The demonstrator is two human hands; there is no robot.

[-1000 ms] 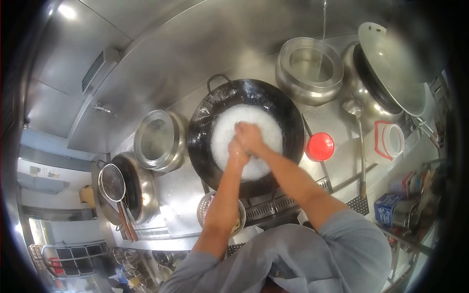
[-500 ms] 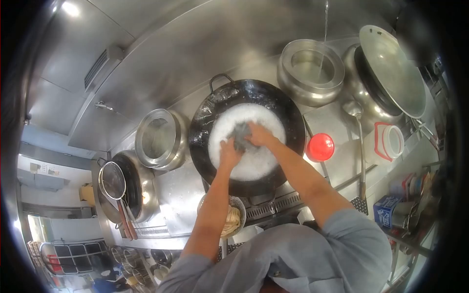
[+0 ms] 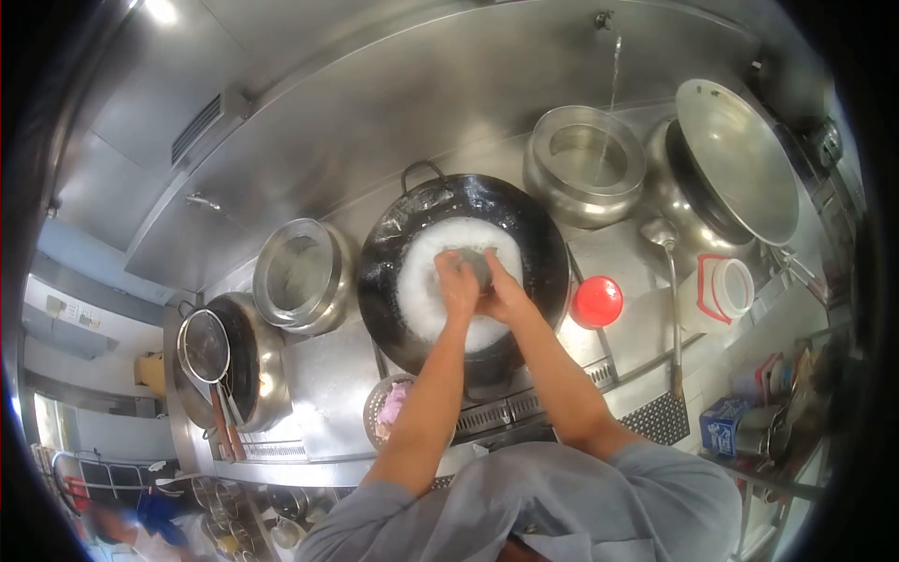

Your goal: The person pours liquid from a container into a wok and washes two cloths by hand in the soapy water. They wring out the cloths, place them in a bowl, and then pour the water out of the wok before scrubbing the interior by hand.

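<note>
A large black wok [image 3: 389,281] holds white suds [image 3: 420,290] at the centre of the view. Above the suds, my left hand [image 3: 456,286] and my right hand [image 3: 503,292] close around a wet grey cloth [image 3: 478,267] from its two sides. The cloth looks bunched up between the fingers.
Water runs into a metal pot [image 3: 585,192] behind the wok. A red-topped container [image 3: 597,302], a ladle [image 3: 660,232] and a white tub [image 3: 730,288] stand right. Left are another pot [image 3: 298,273] and a strainer [image 3: 204,347]. A perforated bowl [image 3: 376,407] holds something pink in front.
My hands have drawn closer together around the cloth. The whole view has shifted a little. Something pink now shows in the front bowl, where pale tan material showed before.
</note>
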